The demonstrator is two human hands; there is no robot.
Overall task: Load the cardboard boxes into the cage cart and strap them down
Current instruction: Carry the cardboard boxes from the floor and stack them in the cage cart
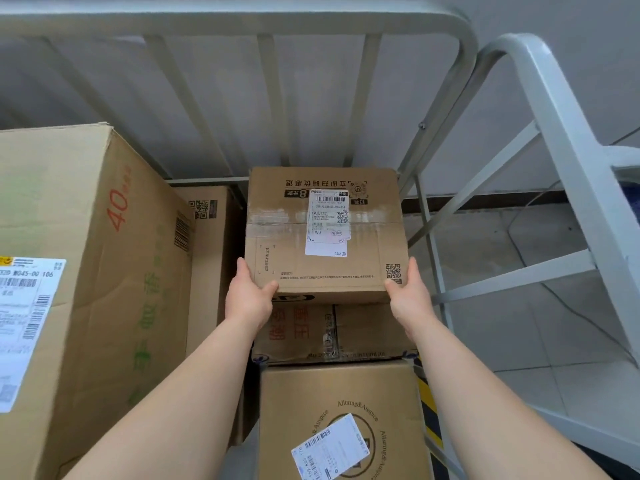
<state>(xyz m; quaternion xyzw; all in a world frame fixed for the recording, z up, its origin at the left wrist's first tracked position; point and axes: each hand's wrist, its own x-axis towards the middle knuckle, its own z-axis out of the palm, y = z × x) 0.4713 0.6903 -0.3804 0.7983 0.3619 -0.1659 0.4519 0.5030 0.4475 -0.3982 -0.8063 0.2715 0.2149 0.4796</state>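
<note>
Fingers [242,268] of our left hand [249,296] lie along the left side of a small brown cardboard box [367,244], with the thumb hooked over its near top edge. Our right hand [410,296] mirrors this at the near right corner, so both hands grip the box between them. Seen from the head camera, the box carries a white shipping label [327,223] across a taped seam. It sits inside the grey tubular metal cage cart [273,98], close to the barred back wall.

Directly beneath it we see a brown carton with red printing [298,330]; we cannot tell whether the two touch. Nearer to us and lower stands a brown carton with a round printed emblem [339,386] and a tilted white label. At the left a tall brown carton marked with a red 40 [104,271] fills that side of the cart. Between it and the held box stands a narrower brown carton with a QR code [211,254]. At the right, a second grey metal frame [554,133] stands over the grey tiled floor [519,306].
</note>
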